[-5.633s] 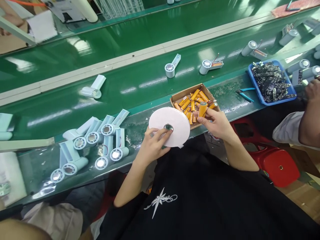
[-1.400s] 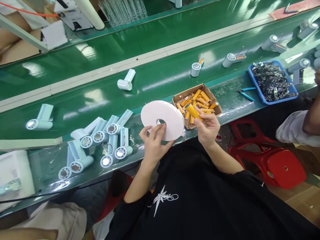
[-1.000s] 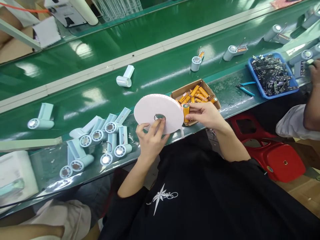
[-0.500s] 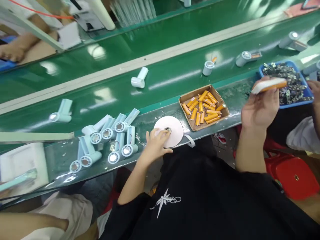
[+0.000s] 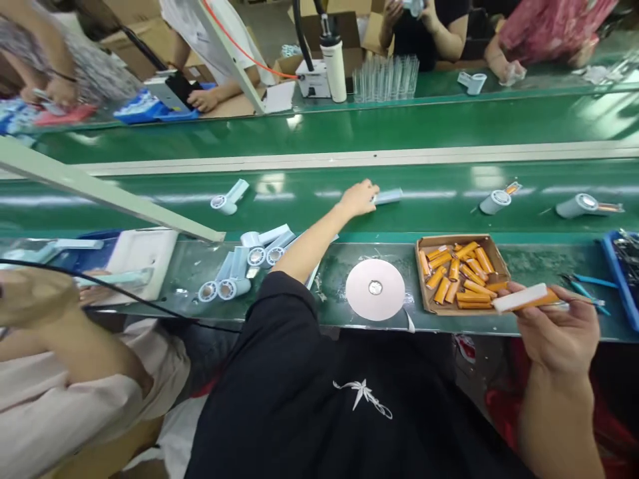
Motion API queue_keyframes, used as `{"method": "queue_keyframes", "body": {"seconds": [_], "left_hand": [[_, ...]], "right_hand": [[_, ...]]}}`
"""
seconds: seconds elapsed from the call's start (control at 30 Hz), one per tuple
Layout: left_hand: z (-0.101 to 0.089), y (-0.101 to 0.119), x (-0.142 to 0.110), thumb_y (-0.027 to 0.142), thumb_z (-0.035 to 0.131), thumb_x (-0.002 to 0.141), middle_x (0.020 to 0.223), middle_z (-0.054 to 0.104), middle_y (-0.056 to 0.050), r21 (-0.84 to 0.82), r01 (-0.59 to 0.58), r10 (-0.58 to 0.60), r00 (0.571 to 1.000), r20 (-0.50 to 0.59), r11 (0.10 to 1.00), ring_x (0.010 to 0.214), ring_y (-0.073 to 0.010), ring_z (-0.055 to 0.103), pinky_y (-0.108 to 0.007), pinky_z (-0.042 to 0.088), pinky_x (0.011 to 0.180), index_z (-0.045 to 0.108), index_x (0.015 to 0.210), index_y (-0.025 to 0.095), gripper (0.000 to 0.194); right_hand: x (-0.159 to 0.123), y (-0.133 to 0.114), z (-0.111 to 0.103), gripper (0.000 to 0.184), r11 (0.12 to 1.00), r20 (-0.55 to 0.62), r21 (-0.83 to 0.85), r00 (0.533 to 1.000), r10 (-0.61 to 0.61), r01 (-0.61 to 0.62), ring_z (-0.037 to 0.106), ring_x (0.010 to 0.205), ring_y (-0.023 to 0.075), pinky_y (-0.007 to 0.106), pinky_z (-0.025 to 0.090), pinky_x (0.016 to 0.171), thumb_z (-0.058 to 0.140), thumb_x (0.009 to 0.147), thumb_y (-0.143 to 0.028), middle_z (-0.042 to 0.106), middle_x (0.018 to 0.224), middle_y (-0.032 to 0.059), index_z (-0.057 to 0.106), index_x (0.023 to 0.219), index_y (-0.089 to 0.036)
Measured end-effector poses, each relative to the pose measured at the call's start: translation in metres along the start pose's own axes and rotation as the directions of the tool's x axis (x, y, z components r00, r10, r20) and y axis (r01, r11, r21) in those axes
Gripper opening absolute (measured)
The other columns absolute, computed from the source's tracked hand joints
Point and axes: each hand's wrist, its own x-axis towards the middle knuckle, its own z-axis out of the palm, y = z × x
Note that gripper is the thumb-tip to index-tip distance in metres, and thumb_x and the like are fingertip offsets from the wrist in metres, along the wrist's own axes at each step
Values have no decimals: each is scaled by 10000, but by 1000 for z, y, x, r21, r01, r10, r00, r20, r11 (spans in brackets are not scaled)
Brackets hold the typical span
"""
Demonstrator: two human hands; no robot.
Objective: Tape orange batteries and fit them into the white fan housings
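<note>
Reaching out over the green belt, my left hand has its fingers closed around the head end of a light-blue handheld fan housing, whose handle points right. My right hand, at the right above the bench edge, pinches an orange cylindrical battery with a white foam strip along it. Below my left arm on the bench lies a flat white tape roll, its loose end hanging over the edge. A cardboard box of orange batteries stands between the roll and my right hand.
Several light-blue fan housings lie grouped on the bench left of my arm. Others sit along the belt. Blue-handled pliers and a blue bin are at right. A slanted post crosses at left; co-workers sit around.
My left hand has left the tape roll and moved forward onto the fan housing on the belt. My right hand still holds the battery. The view has turned and shows more of the far side.
</note>
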Motion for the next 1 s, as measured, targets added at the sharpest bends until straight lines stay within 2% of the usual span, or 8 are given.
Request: {"method": "queue_keyframes", "body": {"seconds": [0.1, 0.2, 0.33, 0.47, 0.6, 0.67, 0.83, 1.0], "left_hand": [[16, 10, -3, 168, 709, 937, 1597, 555, -133, 71, -182, 178, 982, 57, 981, 1459, -360, 512, -471, 513, 1160, 760, 1325, 264, 404], [21, 17, 5, 116, 688, 908, 1545, 607, -143, 107, -294, 282, 953, 115, 950, 1472, -371, 474, -508, 471, 1214, 805, 1226, 238, 360], [19, 20, 23, 163, 703, 887, 1436, 689, -138, 115, -351, 334, 931, 145, 929, 1372, -356, 536, -481, 520, 1158, 803, 1278, 260, 415], [25, 27, 29, 213, 755, 858, 1386, 720, -153, 94, -344, 330, 935, 132, 934, 1387, -384, 536, -504, 500, 1169, 819, 1252, 279, 405], [30, 42, 39, 224, 836, 794, 1321, 760, -177, 53, -270, 262, 958, 114, 961, 1421, -415, 534, -563, 433, 1232, 826, 1222, 249, 428], [26, 49, 48, 230, 850, 781, 1263, 786, -190, 19, -227, 224, 967, 119, 974, 1366, -414, 599, -554, 456, 1213, 841, 1178, 223, 397], [10, 52, 64, 325, 822, 834, 1139, 831, -125, -72, -188, 197, 967, 161, 980, 1123, -328, 757, -398, 567, 1052, 876, 1070, 251, 253], [14, 54, 55, 316, 755, 886, 1236, 817, -124, -86, -198, 209, 968, 137, 976, 1223, -325, 728, -393, 545, 1092, 874, 1140, 271, 284]], "right_hand": [[23, 0, 14, 401, 1000, 157, -17, 987, -23, 25, 867, 964, 367, 616, 751, 878, 988, 765, -261, 878, 1018, -21, 823, 1091, -425], [69, 7, 70, 399, 999, 245, 29, 969, -43, 37, 874, 986, 310, 508, 758, 892, 1012, 763, -310, 884, 1075, 23, 805, 1104, -320], [143, 37, 151, 491, 1000, 382, 0, 924, -24, 26, 860, 1019, 266, 486, 711, 1003, 992, 733, -383, 876, 1091, 51, 778, 1154, -249], [187, 73, 196, 570, 973, 472, -232, 874, 113, -1, 844, 1082, 294, 517, 654, 1092, 862, 753, -298, 866, 1114, 95, 743, 1300, -191], [195, 94, 207, 484, 889, 513, -456, 831, 215, 51, 834, 1140, 293, 500, 634, 1121, 760, 805, -217, 868, 1161, 94, 715, 1287, -206], [195, 99, 206, 418, 851, 516, -518, 824, 232, 84, 831, 1158, 289, 484, 628, 1125, 743, 821, -205, 869, 1172, 103, 710, 1238, -203], [195, 108, 198, 358, 812, 511, -572, 824, 244, 113, 820, 1190, 295, 487, 621, 1119, 730, 846, -204, 864, 1195, 123, 702, 1203, -204], [196, 112, 193, 341, 788, 503, -602, 827, 251, 127, 811, 1207, 301, 490, 584, 1161, 746, 825, -160, 869, 1151, 127, 712, 1161, -203]]}}
